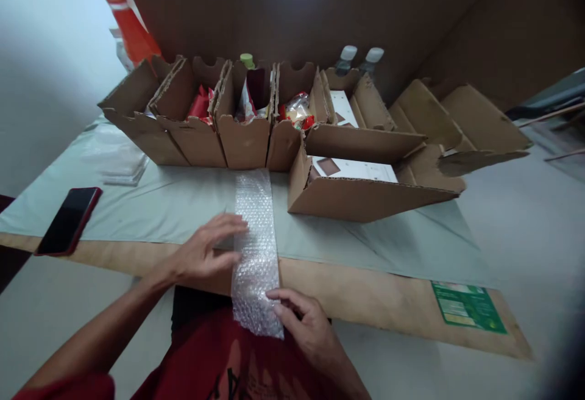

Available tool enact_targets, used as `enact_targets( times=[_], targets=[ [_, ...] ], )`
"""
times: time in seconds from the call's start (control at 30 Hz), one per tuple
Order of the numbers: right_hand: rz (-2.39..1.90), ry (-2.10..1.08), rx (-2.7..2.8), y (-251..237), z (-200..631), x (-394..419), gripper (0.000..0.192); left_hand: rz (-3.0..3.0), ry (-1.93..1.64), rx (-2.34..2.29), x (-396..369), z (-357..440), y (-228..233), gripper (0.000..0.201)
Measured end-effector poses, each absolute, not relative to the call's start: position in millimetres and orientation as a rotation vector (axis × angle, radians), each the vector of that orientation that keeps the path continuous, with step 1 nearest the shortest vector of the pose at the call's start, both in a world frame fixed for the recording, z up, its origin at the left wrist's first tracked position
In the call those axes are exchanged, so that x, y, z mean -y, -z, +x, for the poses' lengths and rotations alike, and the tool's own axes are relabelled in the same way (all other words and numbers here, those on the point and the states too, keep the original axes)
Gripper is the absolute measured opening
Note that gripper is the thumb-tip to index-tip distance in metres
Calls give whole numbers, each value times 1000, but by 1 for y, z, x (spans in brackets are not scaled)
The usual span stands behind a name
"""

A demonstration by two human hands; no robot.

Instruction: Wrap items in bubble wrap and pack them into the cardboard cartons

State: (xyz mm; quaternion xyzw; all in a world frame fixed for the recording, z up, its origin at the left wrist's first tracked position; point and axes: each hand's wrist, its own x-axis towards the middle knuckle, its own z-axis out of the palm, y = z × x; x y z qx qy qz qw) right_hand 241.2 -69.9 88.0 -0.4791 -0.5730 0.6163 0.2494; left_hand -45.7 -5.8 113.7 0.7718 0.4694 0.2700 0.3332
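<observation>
Head view, from near to far: at six o'clock a red garment (214, 357) covers the person's lap. Just above it the right hand (304, 321) lies on the lower end of a bubble wrap strip (256, 247), where the strip hangs over the near edge of the tabletop (388, 247); the fingers curl loosely onto the plastic, the grip neither pinched nor clamped, only pressing. The left hand (205, 253), at about seven o'clock of the strip's middle, lies flat with fingers spread apart, fingertips touching the strip's left edge and holding it down against the grey sheet that covers the tabletop. The strip runs straight away from the person, from the overhanging end towards twelve o'clock, and its far end stops just short of the row of boxes.

At nine o'clock a dark phone in a red case (68, 220) lies near the tabletop's left edge, well apart from the hands. At four o'clock a green label (468, 307) is stuck on the bare wooden border.

Farther out, at two o'clock of the strip, an open cardboard box (365, 196) holds a white flat pack. Beyond, at twelve o'clock, a row of cardboard bins (205, 125) stands side by side, with red and clear packets inside. Behind them two clear bottles with white caps (361, 58) stand against a brown cardboard wall, and an orange-and-white object (130, 28) leans at eleven o'clock.
</observation>
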Motion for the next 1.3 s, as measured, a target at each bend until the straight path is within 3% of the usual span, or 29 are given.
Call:
enact_targets(
  times=[0.13, 0.3, 0.37, 0.53, 0.67, 0.8, 1.0, 1.2, 1.3],
  targets=[
    [-1221, -1858, 1100, -90, 229, 52, 43, 1838, -635, -1110, 75, -43, -113, 95],
    [-1076, -1802, 960, -90, 211, 29, 55, 1578, -851, -1642, 58, -13, -92, 45],
    [-1114, -1650, 1063, -90, 214, 28, 58, 1559, -824, -1770, 39, -10, -81, 49],
    [-1220, -929, 1850, -83, 228, 31, 38, 1726, -672, -1848, 18, -12, -64, 68],
    [-1122, -526, 2346, -70, 219, 22, 45, 1847, -665, -1910, 21, -8, -62, 66],
    [-1044, -422, 2399, -62, 209, 12, 31, 2097, -930, -1840, 38, -7, -71, 62],
    [-1069, -660, 2302, -73, 208, 4, 24, 2206, -958, -1572, 62, -9, -72, 41],
    [-1098, -265, 2169, -75, 210, 5, 23, 2018, -946, -1858, 39, -5, -53, 38],
    [-991, -225, 2337, -69, 209, 6, 26, 2061, -944, -1914, 35, -5, -51, 36]
  ],
)
